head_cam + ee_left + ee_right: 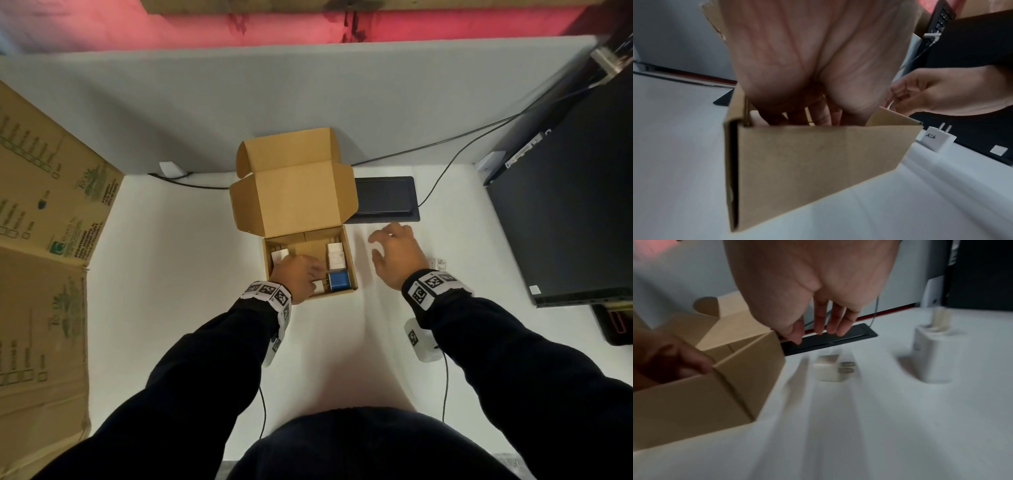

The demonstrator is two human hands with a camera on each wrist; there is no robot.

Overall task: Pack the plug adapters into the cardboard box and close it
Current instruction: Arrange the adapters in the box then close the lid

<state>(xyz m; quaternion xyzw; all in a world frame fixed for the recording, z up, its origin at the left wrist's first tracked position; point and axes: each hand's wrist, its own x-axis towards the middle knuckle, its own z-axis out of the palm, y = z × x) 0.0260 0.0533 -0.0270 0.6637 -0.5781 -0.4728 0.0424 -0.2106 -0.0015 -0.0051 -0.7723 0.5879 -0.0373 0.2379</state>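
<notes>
The cardboard box stands open mid-table with its lid raised. Inside it lie a blue plug adapter and white adapters at the right and far left. My left hand reaches down into the box and pinches a small white adapter next to the blue one. My right hand hovers empty, fingers spread, just right of the box. Below it a small white adapter lies on its side. A taller white adapter stands further right.
A black flat panel sits in the table behind the box, with cables running back from it. A dark monitor fills the right side. A large printed carton lines the left edge, and a grey partition closes the back.
</notes>
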